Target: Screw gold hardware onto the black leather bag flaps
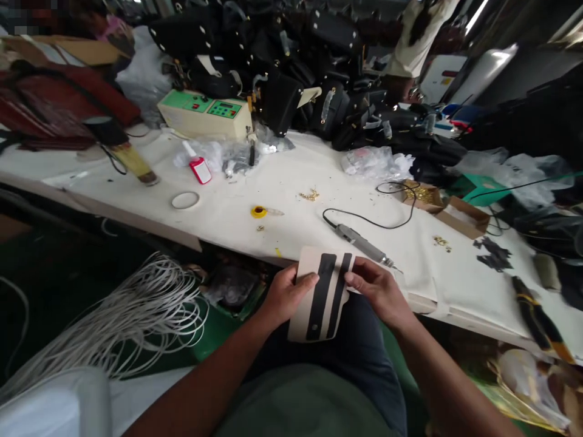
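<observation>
A flat beige panel (298, 312) with two dark strips hangs upright over my lap, just off the table's front edge. My left hand (289, 291) grips its left side, thumb on the front near the wider dark strip (322, 291). On the right side my right hand (373, 285) pinches the panel near the top of the narrower dark strip (339, 297). A small round stud (314, 327) shows low on the wider strip. Just beyond my right hand, a grey corded screwdriver (362, 243) lies on the table.
The white table (228, 218) holds small gold pieces (310, 195), a yellow roll (258, 211), a red bottle (200, 170), a control box (204, 115), cardboard boxes (462, 217) and pliers (537, 318). Black bags (282, 97) pile behind. White cords (150, 315) hang at lower left. A person (414, 42) stands behind.
</observation>
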Motion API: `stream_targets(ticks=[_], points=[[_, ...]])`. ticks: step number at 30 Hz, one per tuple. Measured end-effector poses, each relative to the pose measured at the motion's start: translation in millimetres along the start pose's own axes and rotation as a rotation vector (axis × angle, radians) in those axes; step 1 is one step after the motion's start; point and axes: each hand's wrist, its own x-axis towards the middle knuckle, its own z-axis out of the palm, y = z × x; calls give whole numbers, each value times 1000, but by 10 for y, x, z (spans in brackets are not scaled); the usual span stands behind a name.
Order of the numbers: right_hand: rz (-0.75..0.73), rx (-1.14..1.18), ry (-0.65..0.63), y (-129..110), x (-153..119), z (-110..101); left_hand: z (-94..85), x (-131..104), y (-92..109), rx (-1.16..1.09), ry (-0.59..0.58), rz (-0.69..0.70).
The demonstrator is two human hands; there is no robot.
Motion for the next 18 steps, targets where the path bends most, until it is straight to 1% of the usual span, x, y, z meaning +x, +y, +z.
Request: stream_targets(ticks=[1,2,3,5,7,8,9,10,12,13,14,15,18], points=[[13,40,-17,-1,-33,202,-31,-43,-11,-9,18,-1],[20,53,-30,2,-55,356,-67,-84,-21,-15,39,-1],[17,49,-38,8,-69,465,-109,-122,-29,-24,59,3],[-14,15,-70,17,-73,586,-201,-193,-42,-60,76,21],[-56,-17,-132,0,-52,650,-293,-254,-48,-96,78,47],[-76,-41,-156,-23,-34,685,-336,-282,-49,-88,106,67],[-102,-75,-163,-56,-12,730,-376,-310,-50,-52,173,91],[-136,-118,-149,-95,12,786,-415,-338,-50,9,275,115],[-214,-214,-74,-173,69,932,-489,-404,-55,156,521,153],[-247,-249,-34,-203,98,1015,-524,-442,-62,217,612,166],[-269,-267,-8,-222,128,1102,-557,-482,-72,262,664,180],[-283,-270,0,-229,156,1191,-586,-525,-85,297,687,201],[-289,-249,-37,-199,221,1460,-642,-635,-125,385,659,316]])
